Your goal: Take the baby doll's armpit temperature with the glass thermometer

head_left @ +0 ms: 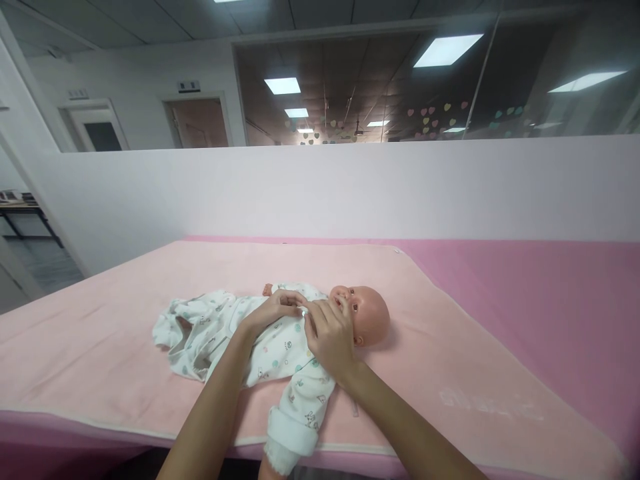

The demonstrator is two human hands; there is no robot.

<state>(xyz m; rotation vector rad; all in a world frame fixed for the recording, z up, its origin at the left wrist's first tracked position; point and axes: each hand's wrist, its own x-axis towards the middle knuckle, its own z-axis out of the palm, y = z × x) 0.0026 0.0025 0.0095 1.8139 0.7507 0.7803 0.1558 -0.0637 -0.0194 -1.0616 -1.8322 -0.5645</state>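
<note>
A baby doll [373, 319] lies on its back with its bald head to the right. It wears a white printed baby romper [280, 350], whose leg part is bunched at the left. Over the upper chest, just below the chin, my left hand [280, 310] pinches the edge of the romper's front. My right hand [330, 333] meets it there, fingers bent on the same edge near the collar. A small pale spot, perhaps a snap, shows between the fingertips. One sleeve [300, 407] with a folded cuff points toward me, and a small doll hand [267, 289] shows on the far side.
A peach-pink blanket [450, 373] lies under the doll over a pink surface [550, 293]. Behind stands a low white wall [350, 190] with glass panes above it. At far left a dark-legged table [27, 208] is visible beyond an opening.
</note>
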